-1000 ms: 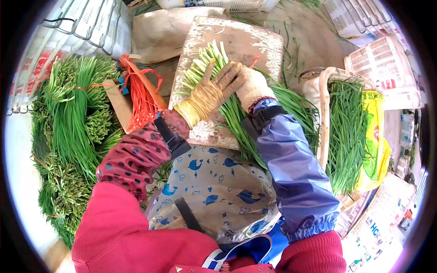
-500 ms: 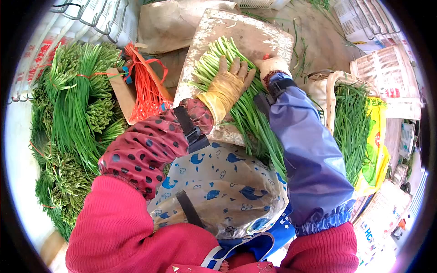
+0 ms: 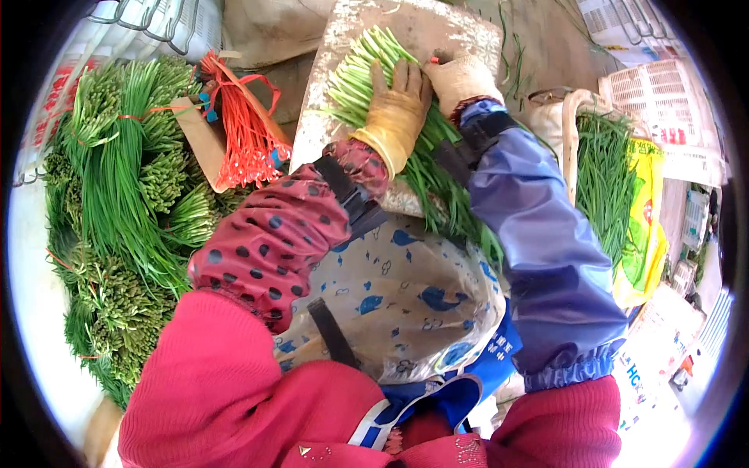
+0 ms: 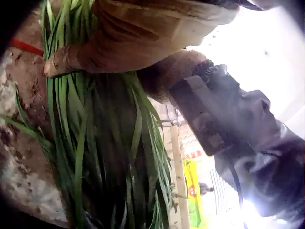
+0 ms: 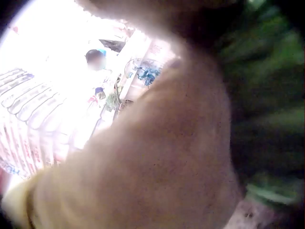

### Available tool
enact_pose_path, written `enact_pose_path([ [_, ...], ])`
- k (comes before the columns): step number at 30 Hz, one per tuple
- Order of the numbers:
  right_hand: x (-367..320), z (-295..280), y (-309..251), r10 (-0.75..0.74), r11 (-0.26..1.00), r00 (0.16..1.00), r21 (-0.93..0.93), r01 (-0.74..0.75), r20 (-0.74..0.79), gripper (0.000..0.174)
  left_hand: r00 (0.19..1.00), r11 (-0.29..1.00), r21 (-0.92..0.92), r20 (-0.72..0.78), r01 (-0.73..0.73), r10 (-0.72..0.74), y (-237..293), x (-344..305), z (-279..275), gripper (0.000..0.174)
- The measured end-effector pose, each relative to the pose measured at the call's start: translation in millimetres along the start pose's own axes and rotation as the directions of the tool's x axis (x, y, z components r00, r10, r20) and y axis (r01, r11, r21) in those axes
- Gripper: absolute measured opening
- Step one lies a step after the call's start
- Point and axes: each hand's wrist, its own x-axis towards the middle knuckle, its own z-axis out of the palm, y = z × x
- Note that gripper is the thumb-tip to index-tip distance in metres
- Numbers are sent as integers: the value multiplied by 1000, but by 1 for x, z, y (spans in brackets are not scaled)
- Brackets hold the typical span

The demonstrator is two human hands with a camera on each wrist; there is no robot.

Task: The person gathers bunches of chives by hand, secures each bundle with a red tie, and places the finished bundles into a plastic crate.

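A loose bunch of garlic chives lies across a worn board, pale stem ends toward the far left and leaves hanging off the near edge. Over its middle rests my yellow-gloved left hand, its thumb hooked at the bunch's side in the left wrist view. To the right of the bunch, my right hand, in a pale glove, pinches a bit of red tie at its fingertips. A red strip also sticks out from the bunch's other side in the left wrist view. The right wrist view is blurred.
Tied chive bundles are piled at the left. Beside them is a cardboard holder with many red ties. On the right stands a pale-rimmed basket of chives, next to a yellow bag and white crates.
The hands, first together over the stems, have parted; the right moved right, beside the bunch, with red at its fingertips. The left hand spread over the bunch, then its fingers drew closer together.
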Motion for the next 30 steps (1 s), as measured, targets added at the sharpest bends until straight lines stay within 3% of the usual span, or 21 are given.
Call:
enact_pose_path([
  [2, -25, 4, -22, 303, 903, 944, 355, -242, -128, 28, 994, 995, 11, -38, 99, -99, 7, 1, 8, 50],
  [3, -32, 16, -32, 484, 761, 849, 581, -290, -211, 31, 993, 993, 40, -38, 114, -113, 8, -3, 11, 51],
  [4, -39, 27, -37, 539, 725, 799, 631, -278, -267, 34, 990, 993, 13, -68, 121, -120, 9, -6, 14, 51],
  [7, -42, 39, -33, 484, 779, 788, 597, -192, -379, 29, 987, 994, -76, -130, 84, -93, 4, -12, 21, 56],
  [10, -36, 47, -24, 421, 832, 786, 538, -135, -453, 26, 997, 999, -39, -80, -11, 8, -6, -13, 14, 58],
  [11, -35, 49, -22, 393, 851, 783, 514, -110, -483, 26, 995, 982, -162, 12, -93, 96, -17, -14, 4, 64],
  [12, -36, 51, -21, 364, 867, 778, 491, -83, -511, 27, 980, 881, -436, -14, -184, 198, -39, -20, -15, 75],
  [14, -36, 47, -22, 392, 849, 789, 517, -111, -474, 26, 876, 596, -660, -447, -458, 178, -76, -42, -41, 71],
  [16, -37, 46, -23, 415, 829, 824, 533, -168, -385, 32, 892, 681, -664, -450, -309, -34, -108, -61, -39, 46],
  [17, -37, 51, -21, 347, 887, 798, 450, -107, -493, 32, 893, 661, -719, -419, -213, -168, -115, -75, -41, 28],
  [18, -44, 28, -28, 440, 765, 817, 632, -124, -372, 31, 943, 462, -885, -205, -65, -261, -122, -95, -14, 25],
  [20, -45, 23, -28, 418, 791, 831, 597, -135, -366, 29, 987, 781, -618, -159, -92, -9, -124, -119, -14, 26],
  [22, -43, 30, -27, 421, 801, 807, 588, -116, -414, 28, 988, 859, -512, 133, 5, 73, -106, -131, -14, 33],
  [23, -43, 28, -29, 421, 806, 794, 582, -106, -439, 28, 974, 887, -462, 198, -5, 109, -99, -131, -6, 33],
  [24, -42, 26, -29, 427, 799, 813, 586, -134, -396, 27, 981, 890, -451, 134, -64, 139, -93, -134, 1, 24],
  [26, -46, 14, -30, 447, 782, 842, 589, -203, -303, 27, 947, 924, -381, 296, 0, 122, -82, -124, 11, 15],
  [30, -50, 19, -26, 423, 786, 816, 608, -114, -394, 25, 971, 879, -475, 183, -47, 151, -80, -121, 19, 12],
])
